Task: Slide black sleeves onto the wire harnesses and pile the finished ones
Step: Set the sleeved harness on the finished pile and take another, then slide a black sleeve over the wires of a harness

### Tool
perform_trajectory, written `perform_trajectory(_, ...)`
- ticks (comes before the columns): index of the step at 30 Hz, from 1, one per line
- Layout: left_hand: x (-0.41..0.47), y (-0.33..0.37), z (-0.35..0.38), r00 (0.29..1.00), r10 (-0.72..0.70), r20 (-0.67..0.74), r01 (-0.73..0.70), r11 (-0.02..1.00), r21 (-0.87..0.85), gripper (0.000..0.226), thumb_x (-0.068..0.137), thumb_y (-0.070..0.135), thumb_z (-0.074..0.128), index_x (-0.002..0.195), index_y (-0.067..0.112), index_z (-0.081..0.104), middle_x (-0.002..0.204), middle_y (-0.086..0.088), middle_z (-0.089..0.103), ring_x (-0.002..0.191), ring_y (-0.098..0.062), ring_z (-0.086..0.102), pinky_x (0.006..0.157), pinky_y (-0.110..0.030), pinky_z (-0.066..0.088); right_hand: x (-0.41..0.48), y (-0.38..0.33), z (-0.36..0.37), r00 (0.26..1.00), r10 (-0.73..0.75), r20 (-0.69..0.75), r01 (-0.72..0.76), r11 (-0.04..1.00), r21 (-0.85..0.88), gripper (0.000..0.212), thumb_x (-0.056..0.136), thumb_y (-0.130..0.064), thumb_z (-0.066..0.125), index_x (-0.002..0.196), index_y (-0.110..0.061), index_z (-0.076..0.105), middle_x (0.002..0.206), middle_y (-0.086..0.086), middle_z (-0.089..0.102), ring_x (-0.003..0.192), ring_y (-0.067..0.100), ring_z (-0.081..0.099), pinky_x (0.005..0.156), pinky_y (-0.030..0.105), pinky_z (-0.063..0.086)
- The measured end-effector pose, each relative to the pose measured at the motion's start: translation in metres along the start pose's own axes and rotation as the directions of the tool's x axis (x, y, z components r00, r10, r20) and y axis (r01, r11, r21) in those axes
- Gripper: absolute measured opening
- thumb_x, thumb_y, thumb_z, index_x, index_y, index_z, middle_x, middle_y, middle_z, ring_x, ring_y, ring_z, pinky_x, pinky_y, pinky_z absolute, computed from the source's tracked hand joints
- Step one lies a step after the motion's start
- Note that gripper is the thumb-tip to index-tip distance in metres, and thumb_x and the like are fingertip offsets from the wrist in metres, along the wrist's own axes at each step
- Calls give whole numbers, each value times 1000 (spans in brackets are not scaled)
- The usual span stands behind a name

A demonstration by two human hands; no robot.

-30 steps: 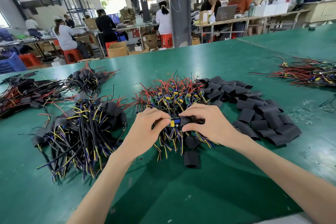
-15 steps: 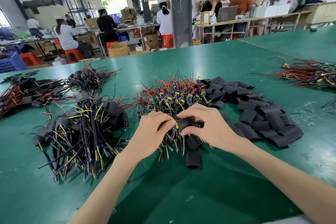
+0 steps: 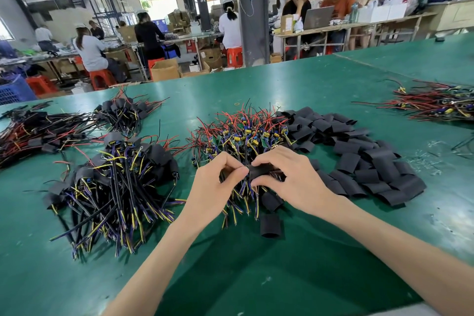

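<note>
My right hand [image 3: 292,177] pinches a black sleeve [image 3: 260,170] between thumb and forefinger, over the near edge of the pile of bare wire harnesses [image 3: 241,133]. My left hand [image 3: 218,185] pinches the harness end at the sleeve's left mouth; its connector is hidden inside the sleeve. A heap of loose black sleeves [image 3: 359,159] lies to the right of my hands. The pile of sleeved harnesses [image 3: 115,177] lies to the left. One loose sleeve [image 3: 270,224] lies just below my hands.
The green table [image 3: 256,277] holds more harness piles at the far left [image 3: 38,131], back left [image 3: 123,113] and far right [image 3: 436,102]. Wire scraps [image 3: 425,159] litter the right side. People work at benches beyond the table's far edge.
The sleeve has slid left over the harness's yellow and blue connector, which no longer shows. My fingertips have come together at the sleeve's left mouth.
</note>
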State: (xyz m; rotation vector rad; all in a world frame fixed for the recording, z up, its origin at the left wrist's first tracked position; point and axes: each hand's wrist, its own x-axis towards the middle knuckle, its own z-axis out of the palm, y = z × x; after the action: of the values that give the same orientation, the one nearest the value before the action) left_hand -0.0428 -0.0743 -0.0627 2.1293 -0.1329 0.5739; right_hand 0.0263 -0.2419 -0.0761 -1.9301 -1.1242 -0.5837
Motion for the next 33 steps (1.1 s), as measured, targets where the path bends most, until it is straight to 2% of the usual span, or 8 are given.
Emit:
perform_trajectory(3,0,0,-2,999,32,9,-32,999,31,19,87,4,64,80,21,61,74,8,64,73,-10,57,73,-21,44,2,0,-3,997,63,-37,-60,996,63,28,70,-25,80,94,-12,70,82,-25,53,77,7,51,74,28,43)
perform_trajectory(8,-1,2,-1,998,57,-26,-54,994,93,23,83,3,68,77,24,63,70,13,62,68,1,55,69,-10,40,1,-1,-3,995,102,-13,-100,991,83,28,71,-26,79,95,-14,72,82,-5,62,76,15,56,74,34,47)
perform_trajectory(11,0,4,-1,996,68,-65,-61,992,106,20,82,3,69,76,21,66,70,14,63,70,-1,56,68,-9,40,2,-1,-3,990,141,9,-141,985,95,26,73,-27,78,97,-16,73,85,-4,65,78,13,59,77,39,49)
perform_trajectory(18,-2,7,0,982,163,-91,-141,967,211,9,81,7,70,78,16,71,71,23,60,75,-7,53,78,-29,43,4,3,-4,962,260,85,-272,945,180,23,76,-25,76,99,-20,75,89,-1,72,83,13,64,81,33,48)
perform_trajectory(20,-3,7,0,981,172,-94,-148,964,221,8,82,8,70,79,16,71,71,23,59,76,-7,51,79,-28,41,5,4,-5,954,273,126,-295,931,213,24,77,-23,74,101,-18,74,86,-11,71,79,4,63,77,23,47)
perform_trajectory(23,-2,6,0,981,174,-88,-152,964,216,8,82,9,71,79,17,70,71,21,59,77,-7,51,81,-29,40,6,3,-6,959,236,157,-268,935,233,26,79,-19,72,104,-12,73,83,-22,65,74,-2,60,71,15,44)
perform_trajectory(28,-3,5,2,983,162,-90,-144,974,177,8,81,7,71,78,14,70,68,19,59,75,-2,52,85,-30,38,5,0,-5,988,101,118,-115,986,122,30,78,-17,72,105,-4,71,91,-3,68,80,8,57,76,16,43)
perform_trajectory(33,-3,4,2,984,146,-98,-130,980,153,13,79,8,73,78,20,68,69,19,61,74,0,56,84,-28,41,5,3,-5,989,92,116,-104,990,96,30,79,-16,73,107,-5,71,95,-11,60,86,-2,53,81,6,38)
